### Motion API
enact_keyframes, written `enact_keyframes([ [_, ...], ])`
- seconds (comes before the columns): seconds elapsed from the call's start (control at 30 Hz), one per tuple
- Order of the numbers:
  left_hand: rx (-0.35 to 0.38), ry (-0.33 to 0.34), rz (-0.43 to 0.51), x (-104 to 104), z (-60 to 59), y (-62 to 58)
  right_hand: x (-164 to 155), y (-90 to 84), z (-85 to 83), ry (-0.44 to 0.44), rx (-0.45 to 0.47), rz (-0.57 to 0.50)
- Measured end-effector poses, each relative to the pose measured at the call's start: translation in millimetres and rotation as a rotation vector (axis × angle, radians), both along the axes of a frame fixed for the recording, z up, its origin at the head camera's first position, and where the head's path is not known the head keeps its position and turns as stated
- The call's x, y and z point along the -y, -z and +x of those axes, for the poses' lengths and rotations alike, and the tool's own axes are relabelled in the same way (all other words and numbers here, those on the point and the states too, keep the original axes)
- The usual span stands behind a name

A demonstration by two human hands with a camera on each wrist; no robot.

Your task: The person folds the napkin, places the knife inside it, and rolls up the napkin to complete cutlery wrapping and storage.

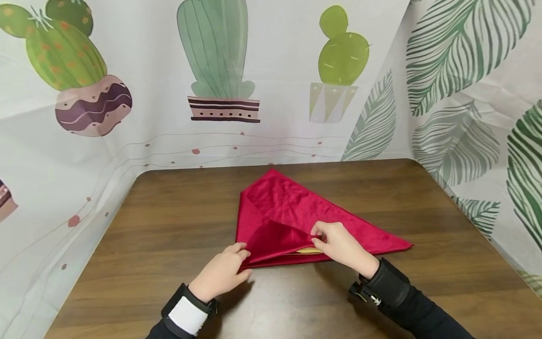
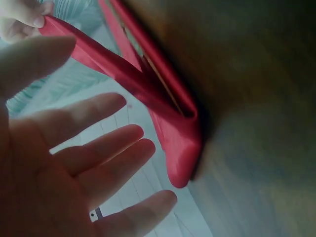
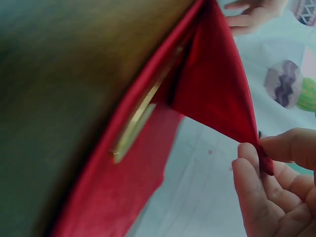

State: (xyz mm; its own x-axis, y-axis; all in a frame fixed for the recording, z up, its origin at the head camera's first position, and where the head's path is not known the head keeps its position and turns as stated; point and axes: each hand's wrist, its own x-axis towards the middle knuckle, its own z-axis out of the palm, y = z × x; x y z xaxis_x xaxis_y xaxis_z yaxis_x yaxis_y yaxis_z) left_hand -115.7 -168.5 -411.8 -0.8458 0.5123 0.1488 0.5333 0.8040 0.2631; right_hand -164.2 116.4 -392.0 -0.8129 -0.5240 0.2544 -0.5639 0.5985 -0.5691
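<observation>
A shiny red cloth point(image 1: 288, 202) lies on the table, partly folded, with one point to the back and a long one to the right. Between thumb and fingertips my right hand point(image 1: 340, 242) pinches a corner of a flap, lifted off the layer below; the right wrist view shows this pinched corner point(image 3: 265, 163) closely. Under the raised flap shows a thin, flat, gold-coloured thing point(image 3: 136, 126), mostly hidden by the cloth. At the cloth's left front fold is my left hand point(image 1: 222, 273), its fingers spread and relaxed in the left wrist view.
The brown wooden table point(image 1: 186, 212) has rounded back corners. Behind it hangs a white backdrop point(image 1: 283, 61) printed with potted cacti, and at the right leaf-patterned fabric point(image 1: 457, 94) comes close to the table's edge.
</observation>
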Motion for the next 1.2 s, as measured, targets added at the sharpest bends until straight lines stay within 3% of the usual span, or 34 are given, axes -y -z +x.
enact_keyframes([
  [0.27, 0.104, 0.051, -0.162, -8.0, 11.7, 1.7, -4.3, 12.9, -0.8, -0.055, 0.033, 0.189],
  [0.57, 0.088, 0.05, -0.242, -13.3, 15.3, 6.7, -4.0, 24.2, -4.5, -0.124, 0.039, 0.33],
  [0.7, 0.083, 0.045, -0.253, -15.0, 15.1, 7.7, -3.4, 27.4, -6.3, -0.107, 0.026, 0.382],
  [0.8, 0.085, 0.037, -0.256, -15.5, 14.9, 8.8, -2.1, 26.3, -6.1, -0.074, -0.007, 0.439],
  [0.93, 0.086, 0.033, -0.246, -15.3, 16.0, 9.3, 6.9, 21.4, -0.5, -0.046, -0.153, 0.471],
  [1.07, 0.069, 0.039, -0.233, -15.1, 15.5, 10.3, 25.0, 16.6, 13.3, -0.123, -0.259, 0.471],
  [1.2, 0.045, 0.056, -0.228, -17.3, 10.6, 12.3, 42.2, 13.8, 26.5, -0.249, -0.185, 0.548],
])
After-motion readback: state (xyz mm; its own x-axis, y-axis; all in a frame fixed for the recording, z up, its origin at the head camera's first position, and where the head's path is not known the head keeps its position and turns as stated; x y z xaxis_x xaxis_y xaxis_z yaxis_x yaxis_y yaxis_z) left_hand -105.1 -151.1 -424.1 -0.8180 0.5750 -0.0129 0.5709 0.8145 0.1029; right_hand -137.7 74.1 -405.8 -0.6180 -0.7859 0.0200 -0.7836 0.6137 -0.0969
